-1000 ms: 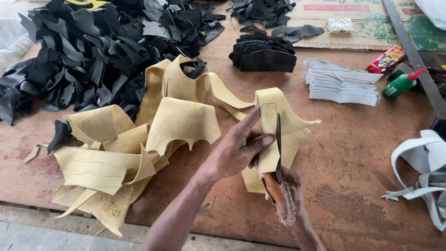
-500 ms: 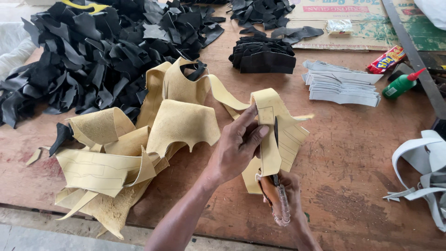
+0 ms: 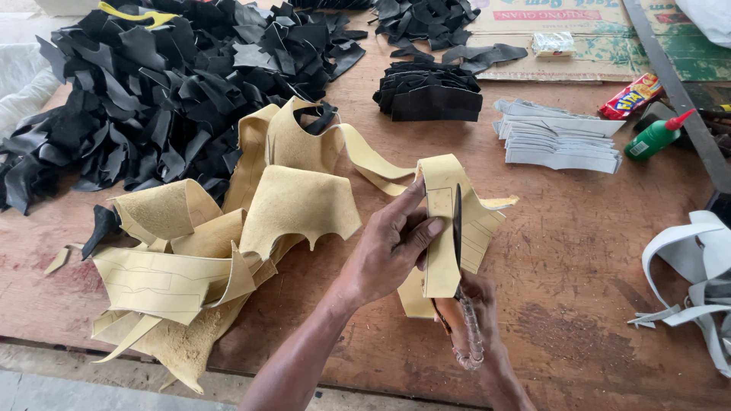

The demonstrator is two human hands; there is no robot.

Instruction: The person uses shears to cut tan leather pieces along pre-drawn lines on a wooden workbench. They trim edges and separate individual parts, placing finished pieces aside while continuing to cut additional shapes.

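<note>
Two hands busy: left hand [image 3: 388, 251] pinching tan leather strip [image 3: 445, 228]; right hand [image 3: 480, 327], half hidden, gripping scissors [image 3: 459, 266].

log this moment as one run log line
left hand: holds tan leather piece | right hand: scissors cutting it | surface: wooden table

Your left hand [image 3: 392, 247] is reaching in from below on a bare forearm, fingers [image 3: 426, 228] curled and thumb pressing in a pinch. Your right hand [image 3: 476, 323] is sitting lower, just beside it, fist closing in a tight grip.
</note>
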